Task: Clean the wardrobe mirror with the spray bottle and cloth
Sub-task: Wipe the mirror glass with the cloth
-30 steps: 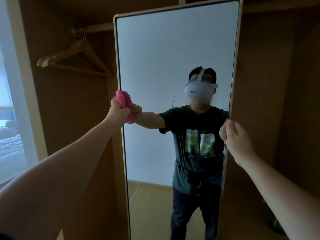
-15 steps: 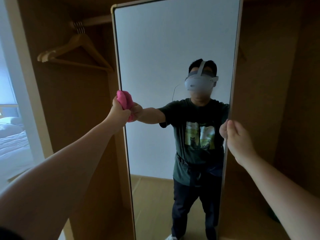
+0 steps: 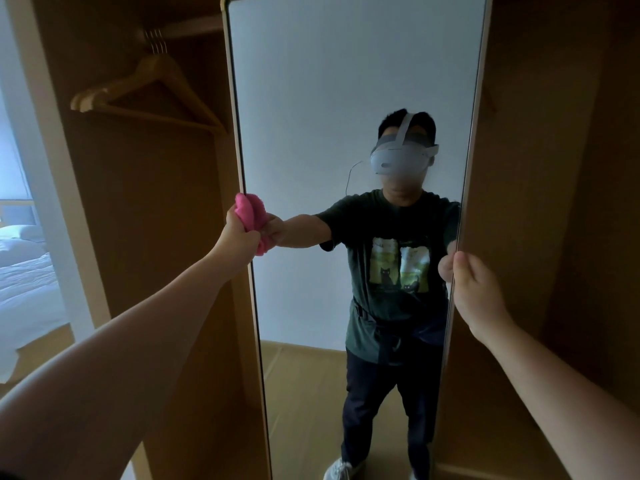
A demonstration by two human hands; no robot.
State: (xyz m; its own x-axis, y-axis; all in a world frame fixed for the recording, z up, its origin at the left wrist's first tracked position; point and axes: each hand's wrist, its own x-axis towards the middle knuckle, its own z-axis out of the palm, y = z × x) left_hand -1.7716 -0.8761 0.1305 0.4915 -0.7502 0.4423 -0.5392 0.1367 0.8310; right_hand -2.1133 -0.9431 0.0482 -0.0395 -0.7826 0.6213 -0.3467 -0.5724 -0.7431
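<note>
Two hands met the tall gold-framed mirror (image 3: 346, 81): the left hand (image 3: 239, 233) gripped a bunched pink cloth (image 3: 251, 213) against its left edge, the right hand (image 3: 478, 292) clasped its right edge.

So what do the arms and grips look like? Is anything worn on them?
The left arm and right arm are bare from elbow to wrist: no sleeves, watch or bracelet. The left grip and right grip are bare hands, no gloves. The mirror shows a dark green short-sleeved T-shirt.
</note>
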